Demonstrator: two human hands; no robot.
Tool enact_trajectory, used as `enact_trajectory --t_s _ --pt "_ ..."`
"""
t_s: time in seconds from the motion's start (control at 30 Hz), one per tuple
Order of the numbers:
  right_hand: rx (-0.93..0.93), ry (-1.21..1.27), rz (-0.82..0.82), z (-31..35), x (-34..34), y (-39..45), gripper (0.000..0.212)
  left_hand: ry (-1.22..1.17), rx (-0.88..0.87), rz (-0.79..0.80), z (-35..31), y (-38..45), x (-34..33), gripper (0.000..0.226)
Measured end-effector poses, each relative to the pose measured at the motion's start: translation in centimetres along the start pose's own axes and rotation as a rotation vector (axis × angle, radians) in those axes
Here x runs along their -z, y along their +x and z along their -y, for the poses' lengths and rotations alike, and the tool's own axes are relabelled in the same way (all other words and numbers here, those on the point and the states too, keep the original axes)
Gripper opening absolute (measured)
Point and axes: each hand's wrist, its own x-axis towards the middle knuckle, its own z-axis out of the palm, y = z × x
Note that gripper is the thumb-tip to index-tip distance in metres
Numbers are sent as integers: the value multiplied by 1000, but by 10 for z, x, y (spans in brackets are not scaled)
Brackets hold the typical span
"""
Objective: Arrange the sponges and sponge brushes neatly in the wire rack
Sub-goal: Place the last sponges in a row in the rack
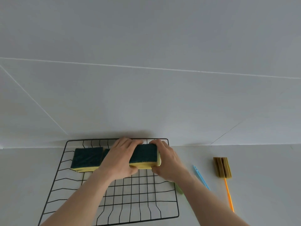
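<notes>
A black wire rack (61, 162) lies on the white counter against the wall. In its far left corner sits a stack of green-topped yellow sponges (87, 158). A second sponge (106, 153) shows beside it, mostly hidden behind my left hand (121, 158). Both hands grip a third stack of sponges (144, 155) at the rack's far right, my left hand on its left end and my right hand (164, 160) on its right end. A sponge brush with an orange handle (222, 168) lies on the counter to the right. A blue handle (201, 176) and a green piece (179, 189) show beside my right forearm.
The white wall (146, 79) rises directly behind the rack. The near half of the rack (138, 201) holds no sponges. White counter (260, 185) stretches to the right of the brushes and to the left of the rack.
</notes>
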Motion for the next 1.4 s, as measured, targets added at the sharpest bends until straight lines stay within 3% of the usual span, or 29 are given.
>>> enact_trajectory --t_s 0.23,0.4,0.63,0.87,1.1,1.27,1.4 --pt "86 -276 -59 -12 -15 5 76 89 -1 -50 4 -4 -13 85" --pt "74 -230 -78 -16 -24 10 74 82 25 -66 6 -7 -21 85" --pt "105 -343 -61 -22 -26 15 70 98 45 -39 8 -6 -20 108" --pt "45 -550 -48 -21 -32 13 72 182 41 -22 10 -4 -25 106" --pt "91 -382 -122 -25 -26 5 104 164 -1 -40 11 -8 -23 103" --pt "126 -310 -146 -27 -25 -1 80 152 -11 -66 7 -8 -20 100" --pt "102 -274 -163 -27 -27 -1 79 147 9 -95 4 -5 -20 90"
